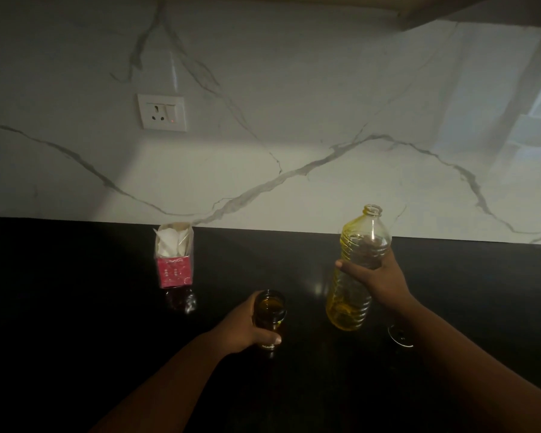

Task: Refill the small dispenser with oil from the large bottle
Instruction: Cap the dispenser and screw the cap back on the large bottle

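**While both hands grip, oil bottle and dispenser stand apart on the dark counter**

Wrapped around the ribbed middle of the large clear plastic bottle of yellow oil (355,276), the fingers of the right hand (376,275) close on it from the right, thumb tip showing on its left side. This forearm runs down to the lower right corner of the frame. The bottle is uncapped, its open mouth at the top, and it leans slightly with the neck to the right; yellow oil shows strongest in its lower part, right of centre.

The left hand (243,326) curls about the small dark glass dispenser (270,317) from the left, thumb across its front near the base, forearm reaching in from the bottom centre. The dispenser is open-topped, with amber oil visible inside, and sits at lower centre, well apart from the bottle.

Both are over a glossy black countertop (75,307). Upper left of the dispenser stands a red carton with white paper (174,256). Behind rises a white marble-veined wall (294,120) carrying a white socket plate (162,112).
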Motion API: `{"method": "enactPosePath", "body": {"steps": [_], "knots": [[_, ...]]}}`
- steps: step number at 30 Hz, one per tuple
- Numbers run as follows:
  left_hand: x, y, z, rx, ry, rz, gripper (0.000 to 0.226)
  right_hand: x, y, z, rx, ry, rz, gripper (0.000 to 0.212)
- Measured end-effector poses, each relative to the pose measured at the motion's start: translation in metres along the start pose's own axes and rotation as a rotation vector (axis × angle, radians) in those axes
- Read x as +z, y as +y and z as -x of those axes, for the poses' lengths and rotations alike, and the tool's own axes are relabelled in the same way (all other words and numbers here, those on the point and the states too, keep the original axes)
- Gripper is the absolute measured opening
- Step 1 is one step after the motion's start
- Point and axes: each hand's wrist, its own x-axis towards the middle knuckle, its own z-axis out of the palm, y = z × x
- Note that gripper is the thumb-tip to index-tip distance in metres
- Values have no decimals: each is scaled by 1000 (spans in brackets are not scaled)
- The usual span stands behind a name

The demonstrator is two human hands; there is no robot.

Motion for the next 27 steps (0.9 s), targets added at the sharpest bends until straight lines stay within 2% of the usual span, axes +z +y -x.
{"method": "enactPosePath", "body": {"steps": [6, 14, 18, 24, 27], "knots": [[5, 1, 0, 21, 6, -1, 86, -3, 12, -2, 12, 18, 24, 84], [8, -5, 0, 55, 16, 28, 94, -6, 28, 3, 21, -6, 42, 83], [10, -8, -3, 54, 33, 21, 107, -7, 32, 6, 21, 7, 52, 92], [17, -5, -4, 48, 36, 9, 113, -8, 34, 8, 41, 6, 91, 95], [22, 1, -3, 34, 16, 7, 110, -10, 34, 9, 58, -11, 110, 103]]}}
